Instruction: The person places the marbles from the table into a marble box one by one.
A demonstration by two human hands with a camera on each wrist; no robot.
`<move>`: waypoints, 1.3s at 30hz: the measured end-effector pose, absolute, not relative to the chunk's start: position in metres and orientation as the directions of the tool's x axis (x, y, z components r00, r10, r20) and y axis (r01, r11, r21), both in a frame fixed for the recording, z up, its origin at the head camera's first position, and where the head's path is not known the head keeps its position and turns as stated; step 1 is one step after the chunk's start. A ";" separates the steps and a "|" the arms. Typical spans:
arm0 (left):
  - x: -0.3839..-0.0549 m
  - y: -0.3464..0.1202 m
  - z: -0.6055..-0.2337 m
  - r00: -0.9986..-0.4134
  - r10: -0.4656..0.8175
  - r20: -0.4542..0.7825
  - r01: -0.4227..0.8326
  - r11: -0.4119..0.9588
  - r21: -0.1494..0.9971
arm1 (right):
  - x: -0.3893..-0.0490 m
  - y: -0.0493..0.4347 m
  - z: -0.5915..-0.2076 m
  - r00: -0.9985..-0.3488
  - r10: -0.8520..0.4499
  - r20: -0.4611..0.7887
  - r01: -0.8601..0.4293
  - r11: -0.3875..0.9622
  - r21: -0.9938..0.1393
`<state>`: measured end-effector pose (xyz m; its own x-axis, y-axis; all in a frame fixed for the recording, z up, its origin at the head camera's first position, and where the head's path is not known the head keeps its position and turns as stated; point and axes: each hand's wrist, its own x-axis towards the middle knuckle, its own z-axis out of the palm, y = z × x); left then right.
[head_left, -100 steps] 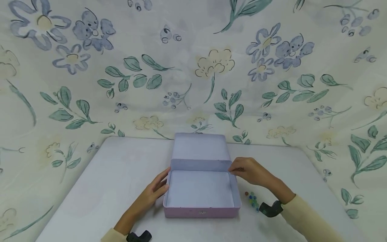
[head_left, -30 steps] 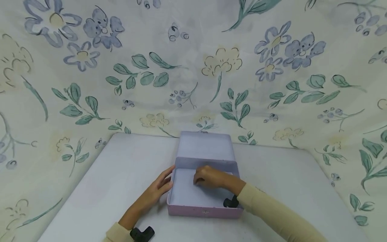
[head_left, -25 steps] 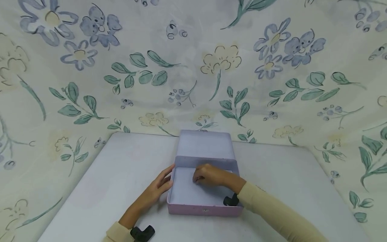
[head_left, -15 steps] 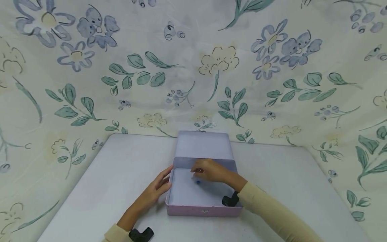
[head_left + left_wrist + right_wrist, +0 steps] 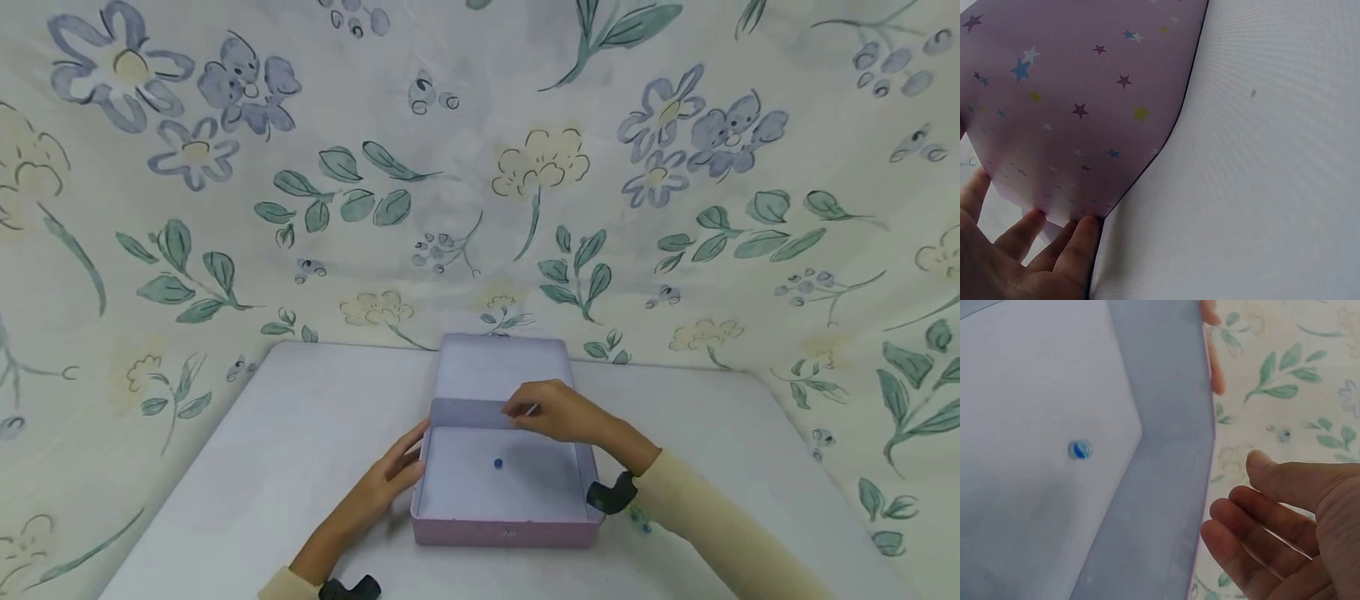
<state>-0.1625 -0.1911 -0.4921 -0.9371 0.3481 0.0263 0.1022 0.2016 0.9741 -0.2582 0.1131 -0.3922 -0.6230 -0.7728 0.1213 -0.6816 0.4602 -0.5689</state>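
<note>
A pink box [image 5: 457,534] with a pale lilac inside stands with its lid [image 5: 502,367] raised at the back. On its floor lies one glass marble [image 5: 1080,449], clear with a blue swirl. My left hand [image 5: 382,483] rests against the box's left side, its fingertips touching the star-printed wall [image 5: 1079,81] in the left wrist view. Over the back right of the box hovers my right hand [image 5: 558,412], thumb and fingers apart with nothing between them in the right wrist view.
Several coloured marbles [image 5: 639,518] lie on the white table [image 5: 322,400] right of the box, partly hidden by the right wrist's black camera [image 5: 612,494]. A floral cloth [image 5: 450,183] hangs behind the table.
My right hand came from the box's right edge to its middle, let go of the marble there, and has since lifted back toward the right. The left hand stays in place.
</note>
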 end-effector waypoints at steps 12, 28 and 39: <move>-0.163 -0.192 -0.494 -0.941 0.337 0.036 0.113 0.212 0.971 | -0.246 0.187 -0.389 -0.726 -0.673 0.143 -0.613 0.538 -0.578; -0.166 -0.189 -0.491 -0.938 0.345 0.037 0.115 0.209 0.971 | -0.228 0.268 -0.430 -0.806 -0.590 0.052 -0.502 0.633 -0.590; -0.167 -0.190 -0.495 -0.940 0.342 0.006 0.077 0.194 0.978 | -0.219 0.269 -0.455 -0.789 -0.614 0.004 -0.492 0.627 -0.604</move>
<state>-0.1666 -0.1899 -0.4945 -0.9398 0.3417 0.0059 0.0765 0.1936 0.9781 -0.2191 0.2687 -0.4555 -0.7890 -0.6144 0.0044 -0.4917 0.6271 -0.6041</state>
